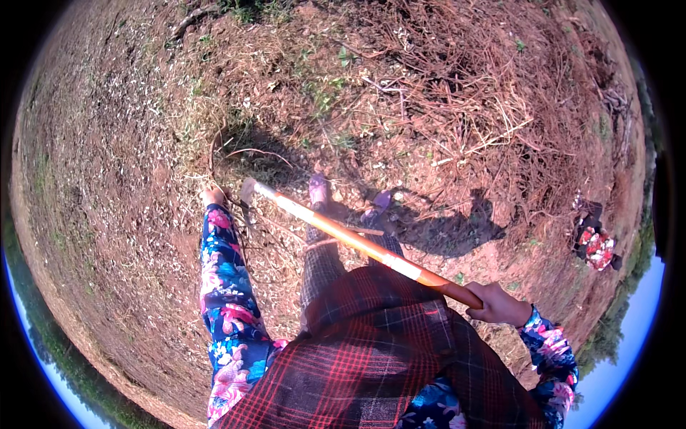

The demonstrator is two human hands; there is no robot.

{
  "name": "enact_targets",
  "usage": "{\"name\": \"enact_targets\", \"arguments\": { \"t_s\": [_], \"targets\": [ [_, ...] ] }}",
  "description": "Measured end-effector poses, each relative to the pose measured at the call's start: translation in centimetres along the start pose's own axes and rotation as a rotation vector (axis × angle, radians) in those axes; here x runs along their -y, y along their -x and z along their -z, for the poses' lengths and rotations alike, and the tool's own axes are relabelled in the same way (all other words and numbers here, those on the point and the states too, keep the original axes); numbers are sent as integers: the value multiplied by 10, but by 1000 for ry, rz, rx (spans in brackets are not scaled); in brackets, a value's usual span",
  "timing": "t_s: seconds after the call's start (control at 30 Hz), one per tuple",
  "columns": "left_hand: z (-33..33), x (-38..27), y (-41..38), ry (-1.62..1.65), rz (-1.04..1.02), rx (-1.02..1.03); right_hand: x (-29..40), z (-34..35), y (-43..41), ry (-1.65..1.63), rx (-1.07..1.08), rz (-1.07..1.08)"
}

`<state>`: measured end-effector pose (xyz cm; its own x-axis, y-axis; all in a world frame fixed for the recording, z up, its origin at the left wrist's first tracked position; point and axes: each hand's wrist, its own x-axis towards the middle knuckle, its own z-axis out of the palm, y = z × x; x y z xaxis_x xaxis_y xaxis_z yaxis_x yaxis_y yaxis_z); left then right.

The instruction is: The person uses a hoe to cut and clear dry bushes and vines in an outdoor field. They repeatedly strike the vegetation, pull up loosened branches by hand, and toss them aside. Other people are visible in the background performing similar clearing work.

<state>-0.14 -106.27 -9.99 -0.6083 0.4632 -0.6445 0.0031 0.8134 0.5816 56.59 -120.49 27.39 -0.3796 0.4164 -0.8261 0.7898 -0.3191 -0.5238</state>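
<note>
My right hand (499, 304) grips the end of a long orange handle (353, 241) with white bands. The handle slants across in front of my legs to a metal tool head (248, 194), seen nearly edge-on, which looks like a hoe blade. Low and to the left, my left hand (214, 196) is closed around a bundle of thin dry stalks (213, 153). Some woody stems (278, 228) trail from near that hand toward my legs. The fingers of my left hand are partly hidden among the stalks.
A heap of dry brushwood (471, 91) covers the ground at upper right. Someone in a red and white patterned garment (597, 249) is at the far right. My feet (318, 190) stand on reddish soil with dry litter. A branch (193, 20) lies at upper left.
</note>
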Motion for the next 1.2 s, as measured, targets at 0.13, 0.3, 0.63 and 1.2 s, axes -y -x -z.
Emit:
{"name": "enact_targets", "arguments": {
  "t_s": [0.13, 0.3, 0.63, 1.2],
  "targets": [
    [67, 10, -41, -120, -139, -152, -18, -11, -15, 46, -21, 116],
    [155, -88, 6, -44, -285, -247, -8, -29, -34, -93, -154, 249],
    [300, -180, 117, 447, -633, -741, 28, -29, -89, 74, -284, 632],
    [298, -67, 145, 486, -423, -1089, -8, -39, -119, -292, -356, 434]
  ]
}}
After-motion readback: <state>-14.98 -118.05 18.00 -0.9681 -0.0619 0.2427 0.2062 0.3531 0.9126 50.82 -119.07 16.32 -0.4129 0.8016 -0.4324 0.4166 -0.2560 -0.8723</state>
